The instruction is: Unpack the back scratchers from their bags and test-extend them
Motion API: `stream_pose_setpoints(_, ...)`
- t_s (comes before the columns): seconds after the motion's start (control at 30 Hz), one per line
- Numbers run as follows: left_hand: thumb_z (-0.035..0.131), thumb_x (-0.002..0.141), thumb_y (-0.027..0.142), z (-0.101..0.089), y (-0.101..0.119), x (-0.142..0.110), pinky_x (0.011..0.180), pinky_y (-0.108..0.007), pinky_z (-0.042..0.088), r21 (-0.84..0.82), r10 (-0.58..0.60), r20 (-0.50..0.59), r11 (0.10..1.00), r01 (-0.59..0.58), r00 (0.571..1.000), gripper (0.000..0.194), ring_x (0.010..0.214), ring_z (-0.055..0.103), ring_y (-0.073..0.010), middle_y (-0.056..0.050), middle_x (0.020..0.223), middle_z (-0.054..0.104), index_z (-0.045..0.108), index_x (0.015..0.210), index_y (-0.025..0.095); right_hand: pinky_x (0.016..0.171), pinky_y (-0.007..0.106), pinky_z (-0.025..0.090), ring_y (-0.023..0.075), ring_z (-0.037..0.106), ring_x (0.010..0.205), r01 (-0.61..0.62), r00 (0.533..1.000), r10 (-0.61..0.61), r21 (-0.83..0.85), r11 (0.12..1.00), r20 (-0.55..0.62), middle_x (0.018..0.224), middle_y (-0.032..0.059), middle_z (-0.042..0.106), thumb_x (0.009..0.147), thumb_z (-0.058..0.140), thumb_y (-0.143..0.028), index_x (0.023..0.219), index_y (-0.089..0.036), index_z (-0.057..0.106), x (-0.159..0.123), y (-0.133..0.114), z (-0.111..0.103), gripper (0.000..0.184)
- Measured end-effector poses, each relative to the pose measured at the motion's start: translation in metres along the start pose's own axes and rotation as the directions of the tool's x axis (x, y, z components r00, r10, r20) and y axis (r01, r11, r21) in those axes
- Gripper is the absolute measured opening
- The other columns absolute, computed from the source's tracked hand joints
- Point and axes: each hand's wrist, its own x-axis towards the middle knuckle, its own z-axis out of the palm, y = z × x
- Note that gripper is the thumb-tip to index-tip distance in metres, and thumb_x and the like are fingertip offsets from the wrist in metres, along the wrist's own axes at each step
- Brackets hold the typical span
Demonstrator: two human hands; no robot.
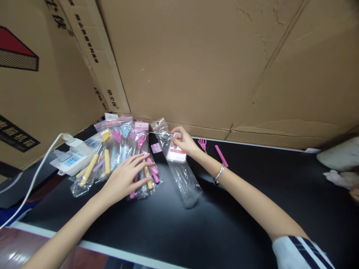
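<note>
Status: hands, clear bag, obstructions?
Left hand spread over bagged back scratchers. Right hand at top of white phone-like item, grip unclear, overlapping long clear bag. Bagged scratchers crowd its left; white power strip beyond.

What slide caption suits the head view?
Left hand over bagged back scratchers, right hand at a clear plastic bag.

Black table carries power strip and bagged scratchers at left, card and clear bag mid, pink scratcher and rod rightward.

White-and-red card against long clear bag
</note>
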Motion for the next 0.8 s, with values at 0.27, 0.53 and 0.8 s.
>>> stream_pose_setpoints(0.27,0.044,0.087,0.049,0.0,-0.008,-0.005,0.101,-0.043,0.035,0.104,0.02,-0.056,0.994,-0.014,0.998,0.037,0.123,0.042,-0.0244,-0.004,0.134,0.05,0.055,0.113,0.026,0.052,0.021,0.04,0.01,0.055,0.054,0.008,0.998,-0.017,-0.141,0.99,-0.065,0.058,-0.0082,0.056,0.08,0.044,-0.017,0.095,-0.023,0.046,0.002,0.0,0.01,0.016)
stream_pose_setpoints(0.53,0.044,0.087,0.048,-0.003,-0.015,-0.013,0.1,-0.043,0.035,0.103,-0.003,-0.063,0.995,0.01,0.998,0.032,0.121,0.044,-0.0244,-0.003,0.131,0.053,0.059,0.104,0.026,0.074,0.03,0.037,0.0174,0.055,0.082,-0.016,0.984,-0.055,-0.395,0.919,-0.167,0.069,-0.0033,0.06,0.079,0.044,-0.013,0.089,-0.023,0.052,0.022,0.008,0.06,0.016)
stream_pose_setpoints(0.8,0.041,0.089,0.046,-0.01,-0.015,-0.014,0.103,-0.043,0.033,0.005,-0.035,-0.005,0.999,0.035,0.999,0.037,0.124,0.042,-0.0242,-0.005,0.132,0.051,0.053,0.117,0.026,0.085,0.038,0.03,0.0221,0.05,0.094,0.082,0.991,-0.126,-0.513,0.855,-0.052,0.092,0.0047,0.064,0.09,0.037,-0.021,0.096,-0.019,0.048,0.023,0.01,0.075,0.013)
